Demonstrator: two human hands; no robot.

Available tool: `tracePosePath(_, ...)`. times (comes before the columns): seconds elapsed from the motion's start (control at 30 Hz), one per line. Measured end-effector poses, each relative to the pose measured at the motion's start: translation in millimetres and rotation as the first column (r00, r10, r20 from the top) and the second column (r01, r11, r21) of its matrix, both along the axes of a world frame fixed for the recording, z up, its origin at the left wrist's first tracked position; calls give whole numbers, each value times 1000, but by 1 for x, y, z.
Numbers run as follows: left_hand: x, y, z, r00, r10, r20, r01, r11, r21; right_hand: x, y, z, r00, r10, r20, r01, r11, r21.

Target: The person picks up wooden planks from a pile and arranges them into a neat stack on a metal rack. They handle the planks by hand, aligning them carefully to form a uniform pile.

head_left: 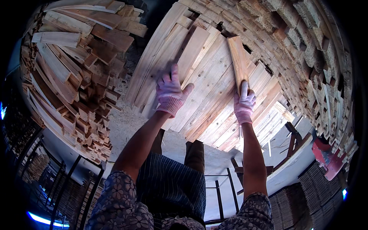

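My right hand (pixel 244 103), in a pale pink knit glove, grips the near end of a narrow wooden board (pixel 238 57). That board slants up and away over a layer of planks (pixel 203 92) laid side by side. My left hand (pixel 171 92), gloved the same way, hovers at the left part of the layer with its fingers spread and nothing in them. Just beyond its fingertips a single wooden plank (pixel 193 48) lies raised on top of the others, casting a dark shadow along its left edge.
A tall heap of loose boards (pixel 76 73) rises on the left. Stacked timber (pixel 306 50) forms a wall at the right and far side. Black metal frames (pixel 218 199) stand near my legs, and a red object (pixel 326 157) sits at the right.
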State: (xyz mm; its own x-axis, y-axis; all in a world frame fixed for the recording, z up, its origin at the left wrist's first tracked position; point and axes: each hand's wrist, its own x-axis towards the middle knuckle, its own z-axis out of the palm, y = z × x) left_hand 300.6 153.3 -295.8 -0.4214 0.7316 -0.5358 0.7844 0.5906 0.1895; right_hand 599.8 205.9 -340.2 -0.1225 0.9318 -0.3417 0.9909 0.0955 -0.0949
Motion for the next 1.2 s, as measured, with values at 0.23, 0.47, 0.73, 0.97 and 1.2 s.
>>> tracePosePath(0.23, -17, -6, -9, 930, 336, 152, -348, 936, 60, 5, 26, 22, 914, 58, -401, -64, 998, -2)
tracePosePath(0.47, -7, -98, 57, 212, 626, 750, -633, 673, -383, -124, 121, 72, 889, 341, -306, -353, 936, 17)
tracePosePath(0.73, 8, -289, 27, -674, 586, 450, -572, -29, -820, -140, 150, -12, 887, 426, -179, -415, 905, 97)
tracePosePath(0.97, -1, -287, -71, -808, 455, 375, -465, -102, -879, -141, 159, -17, 887, 456, -79, -450, 889, 85)
tracePosePath(1.2, 2, -272, -68, -801, 535, 270, -434, -206, -877, -248, 92, 38, 637, 757, 143, -768, 608, 202)
